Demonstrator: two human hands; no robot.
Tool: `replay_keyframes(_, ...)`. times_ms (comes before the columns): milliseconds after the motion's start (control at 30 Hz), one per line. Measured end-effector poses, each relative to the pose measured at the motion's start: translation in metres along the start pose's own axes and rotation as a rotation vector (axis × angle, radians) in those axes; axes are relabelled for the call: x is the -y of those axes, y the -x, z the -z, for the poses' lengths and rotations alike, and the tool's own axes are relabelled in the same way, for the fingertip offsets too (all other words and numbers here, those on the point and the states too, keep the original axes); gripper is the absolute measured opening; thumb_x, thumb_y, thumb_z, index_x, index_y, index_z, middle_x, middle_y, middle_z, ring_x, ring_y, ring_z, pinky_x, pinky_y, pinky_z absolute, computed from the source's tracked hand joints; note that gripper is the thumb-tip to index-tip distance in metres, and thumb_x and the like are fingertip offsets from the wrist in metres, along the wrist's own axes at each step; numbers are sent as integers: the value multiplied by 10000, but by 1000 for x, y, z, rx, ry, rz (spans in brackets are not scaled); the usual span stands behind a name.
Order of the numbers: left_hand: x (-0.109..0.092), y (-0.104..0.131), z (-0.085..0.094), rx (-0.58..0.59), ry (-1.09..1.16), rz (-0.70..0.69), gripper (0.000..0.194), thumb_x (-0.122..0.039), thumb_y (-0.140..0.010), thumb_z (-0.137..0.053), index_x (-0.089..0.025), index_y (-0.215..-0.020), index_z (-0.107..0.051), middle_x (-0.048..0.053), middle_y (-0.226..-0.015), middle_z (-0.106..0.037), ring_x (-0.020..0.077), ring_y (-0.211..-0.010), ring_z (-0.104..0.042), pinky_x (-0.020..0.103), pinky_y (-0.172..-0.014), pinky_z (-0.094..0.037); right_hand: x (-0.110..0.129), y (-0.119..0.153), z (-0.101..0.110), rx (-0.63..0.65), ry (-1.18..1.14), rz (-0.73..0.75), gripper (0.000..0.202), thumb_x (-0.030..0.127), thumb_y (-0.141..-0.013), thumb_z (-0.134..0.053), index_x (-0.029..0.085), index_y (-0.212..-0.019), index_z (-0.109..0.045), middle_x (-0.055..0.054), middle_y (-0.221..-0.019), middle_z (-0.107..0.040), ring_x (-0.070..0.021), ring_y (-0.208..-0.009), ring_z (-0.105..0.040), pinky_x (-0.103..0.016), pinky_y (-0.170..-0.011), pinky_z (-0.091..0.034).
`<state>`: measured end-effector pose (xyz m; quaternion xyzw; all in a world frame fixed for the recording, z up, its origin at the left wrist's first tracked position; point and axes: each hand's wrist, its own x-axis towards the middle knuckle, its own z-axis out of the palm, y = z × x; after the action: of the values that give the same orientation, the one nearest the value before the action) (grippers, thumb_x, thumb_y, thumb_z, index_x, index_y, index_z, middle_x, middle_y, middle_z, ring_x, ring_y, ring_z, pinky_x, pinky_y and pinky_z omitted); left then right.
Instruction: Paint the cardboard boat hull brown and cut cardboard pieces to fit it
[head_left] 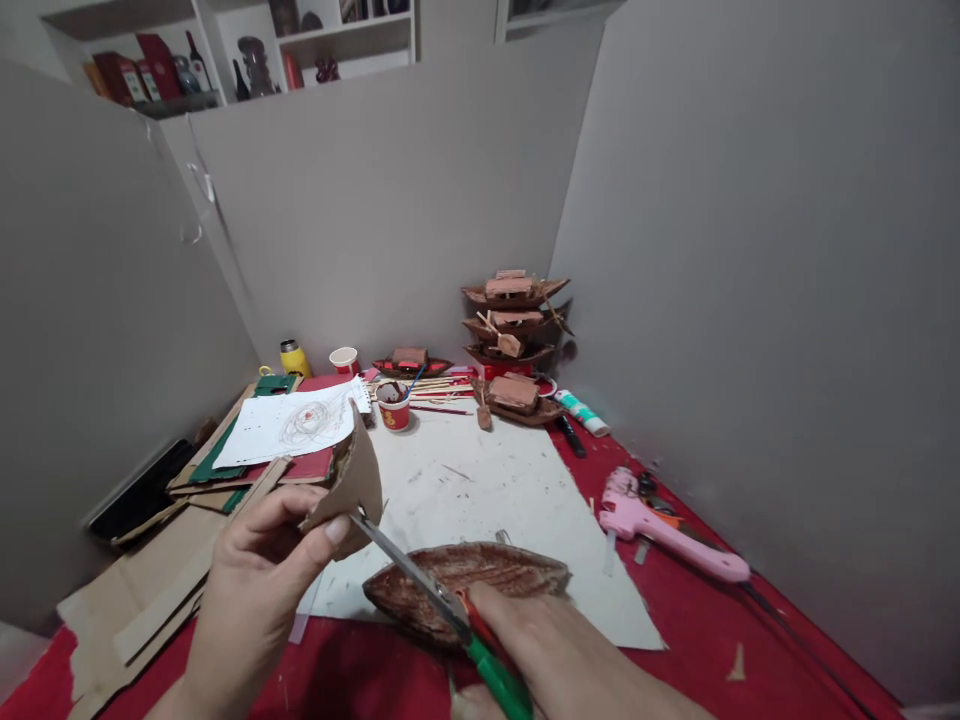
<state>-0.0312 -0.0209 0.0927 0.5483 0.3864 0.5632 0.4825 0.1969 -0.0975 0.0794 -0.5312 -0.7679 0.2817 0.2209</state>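
Note:
My left hand [274, 560] pinches a curved piece of brown cardboard [358, 478] between thumb and fingers, held up above the work surface. In my right hand [517, 625] is a pair of scissors [420, 575] with green and orange handles. The scissor tips touch the cardboard close to my left thumb. Below the blades, a brown painted boat hull [487, 575] lies on a large white sheet [427, 480]. My right hand hides part of the hull and of the scissor handles.
Stacked model boats [514, 320] stand at the back right, with another boat [517, 397] before them. A paint cup [394, 408] sits near thin sticks [442, 388]. On the right lies a pink glue gun [660, 530]; cardboard sheets [142, 570] and a drawing [289, 425] are left.

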Motion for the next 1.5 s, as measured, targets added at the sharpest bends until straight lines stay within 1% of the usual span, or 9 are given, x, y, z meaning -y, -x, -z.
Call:
replay_keyframes(100,-5,0,-8,-4,71,54,167,-227,-705,-826,-209,-838,-728,-8,-771,-730,133,-673,-668,215,-653,-568,-9,-5,-3,-2,2,52,321,429,-833,-624,198,-1057,-618,-100,-1022,-696,-272,-935,-646,-339,-834,-481)
replay_keyframes(200,-10,-1,-17,-50,177,127,269,-232,-612,-881,-185,-823,-721,3,-741,-734,142,-641,-663,240,-634,-569,-16,-9,-6,-2,12,60,303,433,-819,-632,194,-1003,-618,-100,-958,-703,-270,-876,-655,-332,-775,-482)
replay_keyframes(367,-13,-3,-24,-54,229,168,303,-214,-546,-911,-151,-770,-717,8,-697,-727,126,-625,-651,211,-612,-541,-19,-7,-11,-53,71,63,401,566,-833,-574,184,-952,-608,-102,-842,-705,-285,-847,-664,-335,-742,-471)
replay_keyframes(600,-7,-6,-26,-34,253,150,257,-214,-587,-893,-158,-735,-691,-11,-666,-706,110,-600,-631,204,-605,-531,-25,-7,-18,-125,125,33,455,620,-864,-505,180,-929,-598,-102,-812,-710,-267,-793,-675,-306,-668,-438)
replay_keyframes(867,-5,-6,-22,-28,268,179,280,-222,-587,-891,-160,-785,-704,4,-674,-705,125,-589,-637,228,-600,-548,-30,-10,-20,-138,9,62,454,656,-870,-476,215,-775,-521,-46,-683,-662,-195,-602,-586,-281,-576,-380)
replay_keyframes(1000,-1,-6,-17,-86,276,193,336,-225,-558,-905,-177,-825,-706,0,-706,-716,138,-620,-656,241,-613,-565,-30,-13,-21,-138,-12,44,427,631,-861,-512,218,-751,-500,-32,-666,-633,-178,-590,-548,-272,-578,-377)
replay_keyframes(1133,7,-8,-13,-143,251,101,239,-239,-600,-892,-173,-734,-704,-16,-708,-712,111,-633,-643,199,-630,-557,-28,-15,-19,-113,39,-3,421,623,-834,-558,222,-729,-486,-26,-673,-629,-176,-592,-523,-273,-576,-356)
replay_keyframes(1333,11,-8,-12,-64,234,120,187,-235,-636,-875,-177,-687,-705,-15,-697,-712,114,-627,-645,200,-626,-556,-26,-15,-17,-96,85,20,402,609,-825,-588,215,-794,-511,-31,-745,-642,-192,-634,-524,-284,-585,-316)
replay_keyframes(1500,10,-8,-12,-19,279,154,163,-224,-658,-861,-181,-680,-705,-10,-678,-700,111,-617,-631,202,-619,-552,-27,-14,-18,-117,49,67,364,557,-818,-613,217,-760,-497,-5,-702,-598,-163,-596,-463,-271,-563,-283)
